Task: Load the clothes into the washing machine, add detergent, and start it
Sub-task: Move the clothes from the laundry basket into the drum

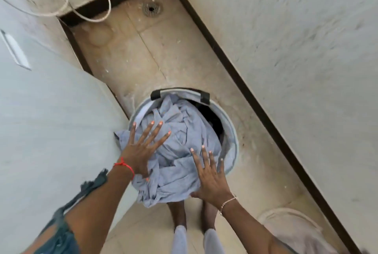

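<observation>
Looking down, a round basket [235, 137] is sitting on the floor [163, 53], just right of the white washer [51, 114]. Blue clothes [180, 131] are piling up in it and hanging over its near rim. The left hand [144, 148] is lying flat on the clothes, fingers spread wide. The right hand [211, 178] is spread wide too, on the near right of the pile. A drain [152, 8] is showing far off.
</observation>
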`<action>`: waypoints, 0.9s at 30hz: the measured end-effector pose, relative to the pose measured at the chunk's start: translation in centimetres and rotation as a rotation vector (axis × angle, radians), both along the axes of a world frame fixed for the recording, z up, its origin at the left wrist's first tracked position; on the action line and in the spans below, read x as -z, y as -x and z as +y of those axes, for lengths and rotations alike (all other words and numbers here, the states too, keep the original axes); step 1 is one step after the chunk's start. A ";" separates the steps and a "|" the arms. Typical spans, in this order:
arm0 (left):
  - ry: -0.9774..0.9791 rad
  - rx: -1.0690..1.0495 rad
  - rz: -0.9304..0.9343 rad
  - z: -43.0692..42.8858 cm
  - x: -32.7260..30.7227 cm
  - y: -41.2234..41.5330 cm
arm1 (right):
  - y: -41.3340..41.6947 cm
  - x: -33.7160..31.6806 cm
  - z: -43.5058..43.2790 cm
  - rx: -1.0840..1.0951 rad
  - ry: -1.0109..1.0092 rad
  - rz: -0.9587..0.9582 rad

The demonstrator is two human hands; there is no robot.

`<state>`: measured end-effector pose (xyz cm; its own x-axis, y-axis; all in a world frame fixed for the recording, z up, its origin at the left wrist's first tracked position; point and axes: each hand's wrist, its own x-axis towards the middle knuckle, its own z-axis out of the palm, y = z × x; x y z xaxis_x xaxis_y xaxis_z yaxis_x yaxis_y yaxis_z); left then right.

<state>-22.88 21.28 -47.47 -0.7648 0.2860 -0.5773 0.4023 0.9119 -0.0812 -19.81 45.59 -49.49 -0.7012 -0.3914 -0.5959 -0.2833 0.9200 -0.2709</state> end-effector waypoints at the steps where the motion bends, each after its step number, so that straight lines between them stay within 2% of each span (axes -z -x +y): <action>1: 0.008 0.037 0.006 -0.3 1.1 0.2 | -0.2 1.3 -0.2 0.007 -0.014 0.004; 6: -0.006 0.183 0.071 -0.1 4.8 1.8 | 0.9 5.6 -1.1 0.024 0.027 0.011; 13: -0.090 0.123 0.153 1.3 7.5 4.9 | 5.2 7.6 -1.9 0.079 0.022 0.117; 18: -0.123 -0.094 0.102 1.6 8.9 4.7 | 7.1 8.9 -2.3 0.199 0.073 0.001; 24: -0.109 -0.020 0.145 1.0 10.5 4.2 | 6.4 10.6 -3.5 0.236 0.098 -0.091; 27: -0.147 -0.004 0.076 1.1 11.4 4.4 | 5.9 11.5 -4.0 0.198 0.130 -0.147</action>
<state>-27.29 22.39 -58.88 -0.8058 0.3602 -0.4700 0.3968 0.9176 0.0229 -25.72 41.56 -60.97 -0.6815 -0.3353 -0.6504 -0.0503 0.9082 -0.4155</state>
